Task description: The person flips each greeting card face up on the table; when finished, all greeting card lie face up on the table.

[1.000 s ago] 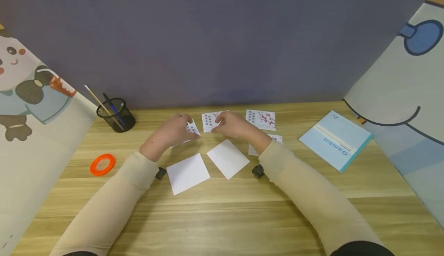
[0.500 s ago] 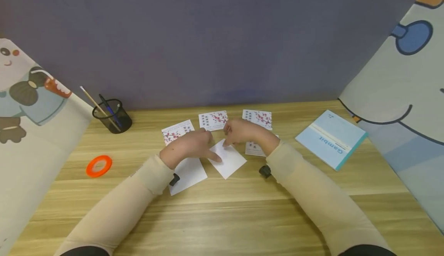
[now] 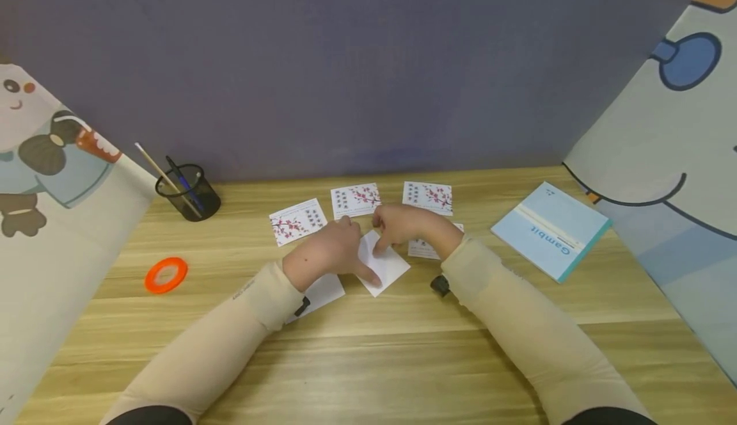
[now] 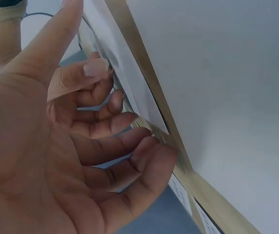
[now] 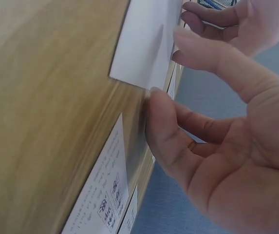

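- A wooden table stands before a dull purple wall, with cartoon-printed panels at either side; on it lie a mesh pen cup, an orange tape ring and a light-blue booklet.
- Progress, as I judge it: three blossom-printed cards lie face up in a row at the far side, so those look dealt with; a fourth printed card sits half hidden behind the right wrist; two blank white cards are left, and the work is now on one of them.
- That white card lies at the middle of the table between both hands; the left hand rests on its left part, fingers fairly straight and loose, gripping nothing; the right hand curls thumb and fingers about its far edge, lifting it.
- The second white card lies mostly under the left wrist, untouched.
- The right wrist view alone shows the white card's edge raised off the wood and pinched; the left wrist view shows relaxed fingers against white paper; only the head view gives the layout.
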Motion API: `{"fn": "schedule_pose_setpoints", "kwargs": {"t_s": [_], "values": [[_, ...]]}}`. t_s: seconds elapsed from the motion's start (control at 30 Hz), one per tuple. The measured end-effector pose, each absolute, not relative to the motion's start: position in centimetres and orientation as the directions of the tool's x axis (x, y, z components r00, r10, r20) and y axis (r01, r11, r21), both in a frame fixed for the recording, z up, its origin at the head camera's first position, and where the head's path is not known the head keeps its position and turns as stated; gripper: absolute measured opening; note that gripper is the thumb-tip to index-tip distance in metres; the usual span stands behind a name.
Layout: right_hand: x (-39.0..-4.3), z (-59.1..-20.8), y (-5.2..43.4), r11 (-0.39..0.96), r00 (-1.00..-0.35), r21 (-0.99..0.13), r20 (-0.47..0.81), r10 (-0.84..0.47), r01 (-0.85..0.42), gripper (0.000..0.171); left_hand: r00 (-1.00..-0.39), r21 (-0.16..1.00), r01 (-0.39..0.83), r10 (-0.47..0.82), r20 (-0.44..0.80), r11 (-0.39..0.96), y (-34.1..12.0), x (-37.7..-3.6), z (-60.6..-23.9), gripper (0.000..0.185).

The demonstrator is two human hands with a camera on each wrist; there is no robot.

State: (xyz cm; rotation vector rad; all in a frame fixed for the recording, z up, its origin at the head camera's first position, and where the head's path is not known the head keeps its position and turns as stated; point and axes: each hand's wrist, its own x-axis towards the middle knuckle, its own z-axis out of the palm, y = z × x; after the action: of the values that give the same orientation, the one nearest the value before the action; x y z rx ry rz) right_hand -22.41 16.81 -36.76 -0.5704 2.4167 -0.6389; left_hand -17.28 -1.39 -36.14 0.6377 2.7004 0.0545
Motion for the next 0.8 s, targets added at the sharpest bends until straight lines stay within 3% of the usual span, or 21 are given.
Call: {"fn": "schedule_pose_setpoints", "kwargs": {"t_s": [0.37, 0.8], "values": [[-22.12, -37.12, 16.79, 0.782, -0.747, -0.558, -0.386, -0.541, -0.279, 0.07, -0.832, 0.008, 0.471, 0.447, -0.328, 0.882, -0.78, -16.58, -36.48, 0.115], [-22.06, -37.04, 16.45, 0.796, -0.754, -0.534, -0.387, -0.531, -0.286, 0.058, -0.846, 0.022, 0.442, 0.425, -0.323, 0.897, -0.63, -16.76, -36.48, 0.121]]}}
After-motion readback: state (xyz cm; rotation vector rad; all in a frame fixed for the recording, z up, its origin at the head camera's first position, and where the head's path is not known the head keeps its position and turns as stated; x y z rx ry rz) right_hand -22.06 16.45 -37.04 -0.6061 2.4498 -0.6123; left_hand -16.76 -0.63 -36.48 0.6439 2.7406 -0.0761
